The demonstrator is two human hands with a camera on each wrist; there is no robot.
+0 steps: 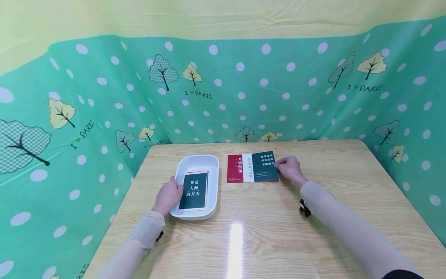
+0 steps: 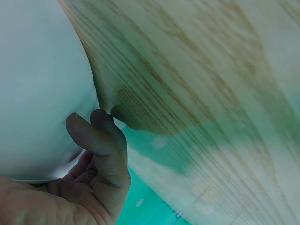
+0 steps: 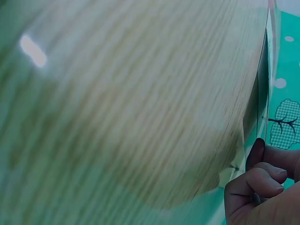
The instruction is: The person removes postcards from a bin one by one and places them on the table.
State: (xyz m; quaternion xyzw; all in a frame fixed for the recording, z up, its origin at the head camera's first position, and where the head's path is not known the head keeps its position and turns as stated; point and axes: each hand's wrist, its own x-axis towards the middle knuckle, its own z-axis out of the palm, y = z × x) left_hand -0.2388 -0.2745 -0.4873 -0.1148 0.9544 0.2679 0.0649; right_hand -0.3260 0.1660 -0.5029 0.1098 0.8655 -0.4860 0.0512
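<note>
On the left half of the table stands a white plastic basin (image 1: 199, 162), its rim gripped at the left side by my left hand (image 1: 168, 197). In the left wrist view, that hand (image 2: 101, 173) has its fingers curled against the basin's white wall (image 2: 37, 84). Inside the basin lies a small stack of cards (image 1: 194, 199), a dark green one with white characters uppermost. To the right of the basin, a red card (image 1: 235, 174), a white card (image 1: 248, 168) and a dark green card (image 1: 263, 174) form a row. My right hand (image 1: 292, 170) pinches the green card's right edge.
The cards and basin are on a light wood-grain table (image 1: 278, 232) with a bright light reflection (image 1: 235, 248) near the front. A green and yellow printed curtain (image 1: 251, 89) surrounds the table's back and sides. Small black devices (image 1: 304, 208) sit at the wrists.
</note>
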